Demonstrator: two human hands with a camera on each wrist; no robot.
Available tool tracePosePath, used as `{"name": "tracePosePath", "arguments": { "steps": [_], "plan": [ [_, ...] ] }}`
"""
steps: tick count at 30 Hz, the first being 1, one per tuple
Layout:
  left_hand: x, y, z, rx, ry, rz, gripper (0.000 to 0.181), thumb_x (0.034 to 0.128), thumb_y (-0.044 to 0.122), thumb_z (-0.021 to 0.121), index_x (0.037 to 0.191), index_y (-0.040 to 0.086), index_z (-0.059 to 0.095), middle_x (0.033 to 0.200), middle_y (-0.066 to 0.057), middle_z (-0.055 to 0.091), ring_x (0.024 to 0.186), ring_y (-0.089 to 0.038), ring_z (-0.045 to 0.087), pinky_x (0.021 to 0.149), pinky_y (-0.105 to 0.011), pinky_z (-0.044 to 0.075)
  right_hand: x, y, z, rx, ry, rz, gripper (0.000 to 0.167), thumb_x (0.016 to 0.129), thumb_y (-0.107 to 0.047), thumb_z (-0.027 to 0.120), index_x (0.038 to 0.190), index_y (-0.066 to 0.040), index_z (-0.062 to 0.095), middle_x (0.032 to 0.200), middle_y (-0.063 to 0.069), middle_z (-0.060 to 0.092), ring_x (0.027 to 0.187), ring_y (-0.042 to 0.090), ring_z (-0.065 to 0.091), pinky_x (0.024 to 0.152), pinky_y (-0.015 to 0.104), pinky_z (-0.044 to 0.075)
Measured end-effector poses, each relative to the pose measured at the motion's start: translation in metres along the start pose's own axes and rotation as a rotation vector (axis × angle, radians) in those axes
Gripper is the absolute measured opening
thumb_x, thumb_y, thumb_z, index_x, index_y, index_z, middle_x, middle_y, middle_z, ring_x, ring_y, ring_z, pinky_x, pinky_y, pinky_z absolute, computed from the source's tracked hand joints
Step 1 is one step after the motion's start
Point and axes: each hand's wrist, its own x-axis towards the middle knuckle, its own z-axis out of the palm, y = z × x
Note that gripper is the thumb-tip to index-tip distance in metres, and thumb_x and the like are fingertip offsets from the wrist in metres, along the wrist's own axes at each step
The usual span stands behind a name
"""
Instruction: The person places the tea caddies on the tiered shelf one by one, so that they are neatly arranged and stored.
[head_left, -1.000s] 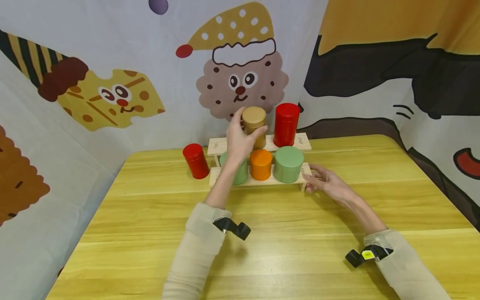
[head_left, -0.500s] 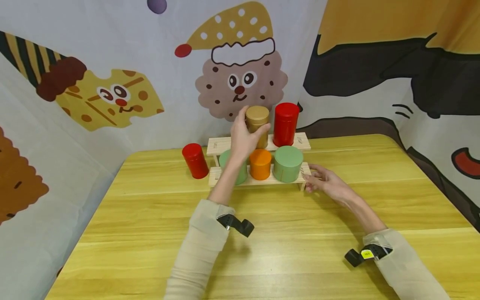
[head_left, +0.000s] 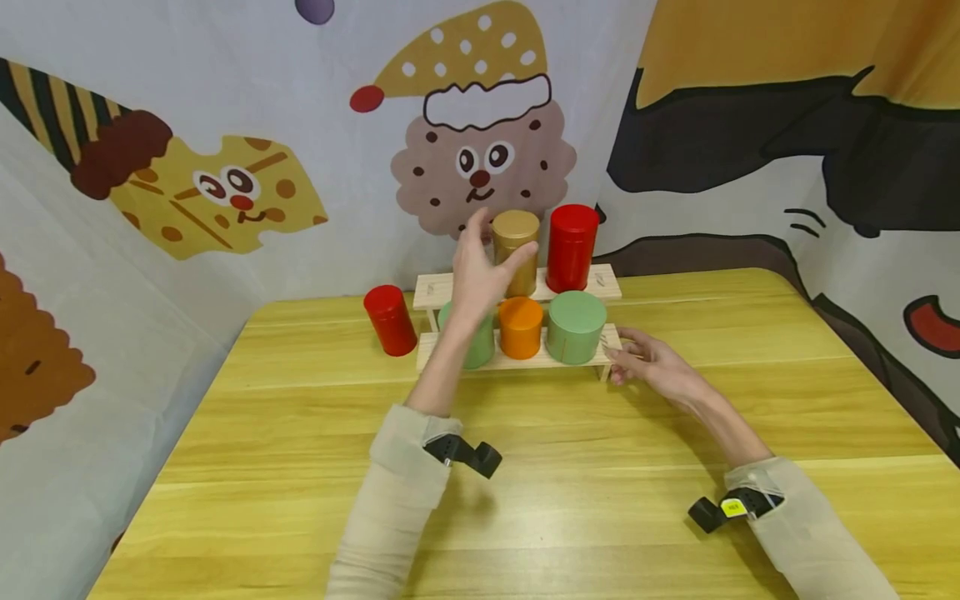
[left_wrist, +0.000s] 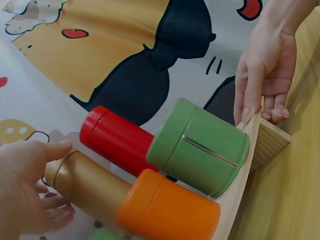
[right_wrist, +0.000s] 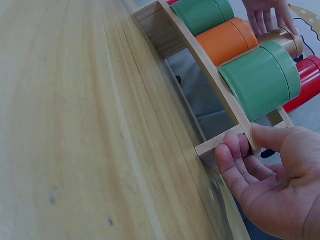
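On the upper step of a two-tier wooden rack [head_left: 438, 290] stands a gold tin [head_left: 515, 250]. My left hand [head_left: 478, 279] is just left of it, fingers loosely spread and thumb across its front. In the left wrist view that thumb lies close to the lid of the gold tin [left_wrist: 95, 187]; whether it touches, I cannot tell. My right hand [head_left: 656, 367] pinches the right end of the lower step, thumb on top and fingers beneath, clear in the right wrist view from the hand [right_wrist: 280, 180] at the board's end.
Right of the gold tin is a tall red tin [head_left: 572, 248]. The lower step bears an orange tin [head_left: 521, 329], a green tin [head_left: 576, 327] and another green tin [head_left: 480, 346] partly behind my left arm. A second red tin [head_left: 392, 322] stands on the table [head_left: 555, 467].
The gold tin shifted slightly right in my left hand, then stayed put while the hand loosened and drew a little left. My right hand has kept its place on the rack.
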Motion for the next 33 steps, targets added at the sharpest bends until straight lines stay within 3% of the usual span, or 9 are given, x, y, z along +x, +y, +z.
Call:
{"name": "tracePosePath", "arguments": {
  "steps": [8, 18, 33],
  "plan": [
    [-0.007, 0.002, -0.016, -0.044, 0.036, 0.005, 0.069, 0.0916, 0.027, 0.077, 0.147, 0.003, 0.043, 0.135, -0.015, 0.053, 0.126, -0.027, 0.049, 0.108, -0.035, 0.039, 0.0, 0.0, -0.001, -0.008, 0.004, 0.005, 0.078, 0.105, -0.023, 0.056, 0.158, 0.008, 0.007, 0.119, 0.031, 0.057, 0.092, 0.023, 0.067, 0.087, 0.031, 0.056],
    [-0.016, -0.01, -0.04, -0.069, 0.111, 0.05, 0.052, 0.0936, 0.017, 0.074, 0.138, 0.001, 0.051, 0.124, -0.015, 0.058, 0.118, -0.027, 0.055, 0.102, -0.037, 0.043, -0.001, -0.001, -0.001, -0.015, 0.003, 0.005, 0.077, 0.106, -0.022, 0.055, 0.157, 0.008, 0.007, 0.117, 0.028, 0.057, 0.092, 0.025, 0.067, 0.089, 0.03, 0.055],
    [-0.031, -0.028, -0.081, -0.068, 0.208, 0.038, 0.048, 0.095, 0.018, 0.071, 0.136, -0.001, 0.054, 0.124, -0.015, 0.06, 0.115, -0.027, 0.056, 0.103, -0.04, 0.043, 0.0, 0.0, -0.001, -0.014, 0.002, 0.004, 0.077, 0.105, -0.021, 0.056, 0.157, 0.009, 0.007, 0.119, 0.028, 0.056, 0.092, 0.024, 0.067, 0.089, 0.029, 0.055]
  ]
}}
